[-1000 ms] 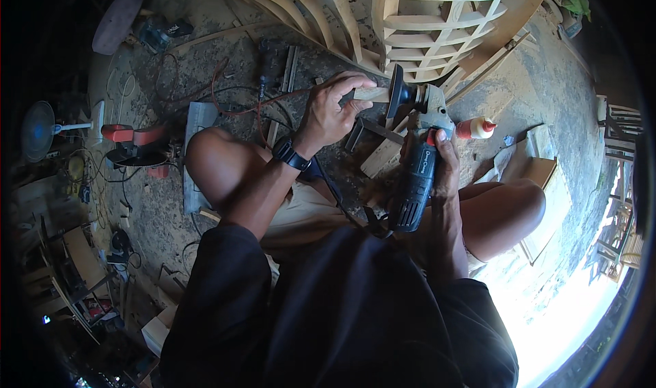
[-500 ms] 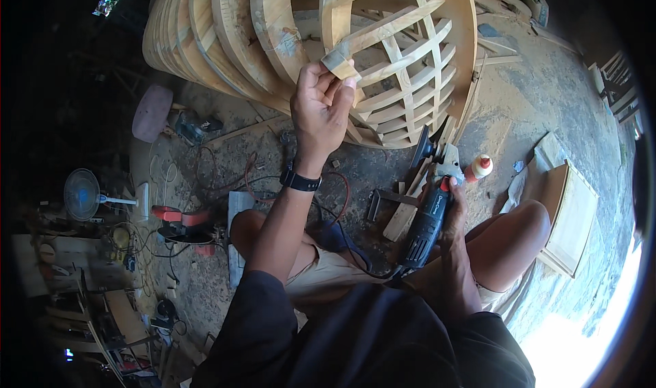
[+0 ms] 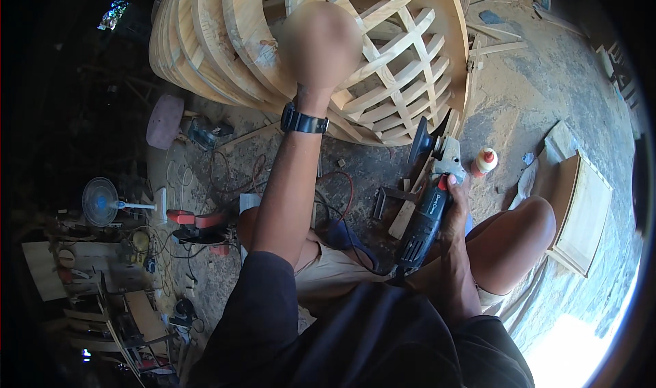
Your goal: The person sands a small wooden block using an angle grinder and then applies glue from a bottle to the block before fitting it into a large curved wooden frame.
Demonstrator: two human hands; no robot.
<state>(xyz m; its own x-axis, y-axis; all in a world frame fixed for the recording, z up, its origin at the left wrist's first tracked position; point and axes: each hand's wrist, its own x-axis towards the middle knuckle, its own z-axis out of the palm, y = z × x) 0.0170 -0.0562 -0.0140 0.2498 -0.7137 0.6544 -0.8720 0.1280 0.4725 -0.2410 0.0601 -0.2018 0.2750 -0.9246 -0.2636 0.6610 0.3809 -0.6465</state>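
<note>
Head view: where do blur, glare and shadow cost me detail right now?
Head view, top: the left hand is a smooth blur, its grip unreadable; head view, lower right: glare bleaches the ground; head view, far left: deep shadow; the right hand and angle grinder stay fairly clear.

We see our grinder (image 3: 422, 220) in black with a grey head (image 3: 449, 159) and a red switch (image 3: 443, 182). The far frame (image 3: 244, 27) is honey-tan, latticed towards the right. Our watch (image 3: 305, 122) and shirt (image 3: 348, 340) are black, our shorts (image 3: 335, 263) beige. The bottle (image 3: 485, 160) at right is cream and red; the fan (image 3: 100, 201) at left, white and blue.
</note>
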